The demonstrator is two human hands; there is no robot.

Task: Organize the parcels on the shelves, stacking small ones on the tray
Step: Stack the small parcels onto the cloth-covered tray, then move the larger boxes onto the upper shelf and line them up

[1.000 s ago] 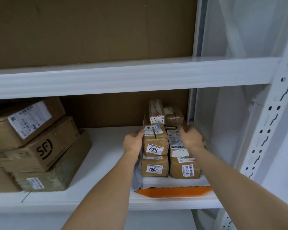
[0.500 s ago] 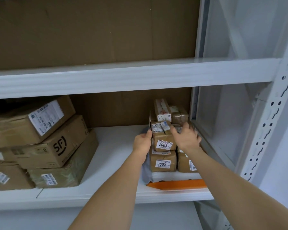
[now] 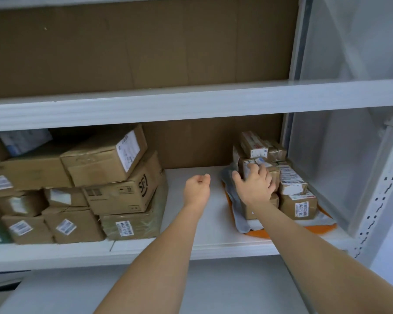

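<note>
An orange tray [image 3: 320, 230] sits at the right end of the middle shelf, lined with grey-white wrapping. Several small brown parcels [image 3: 297, 202] with white labels are stacked on it in two or three layers. My right hand [image 3: 255, 185] lies flat, fingers spread, against the front-left parcel of that stack and covers its label. My left hand [image 3: 196, 188] hovers over the bare shelf to the left of the tray, curled into a loose fist with nothing in it.
Larger cardboard boxes [image 3: 114, 175] are piled on the left half of the same shelf, one marked SF. The white shelf board [image 3: 191, 236] shows between the pile and the tray. A white upright post [image 3: 381, 189] with holes stands at the right.
My left hand let go of the stack's left side and drew back to the left, closing into a fist. My right hand slid from the stack's right side onto its front-left parcel. The view shifted left.
</note>
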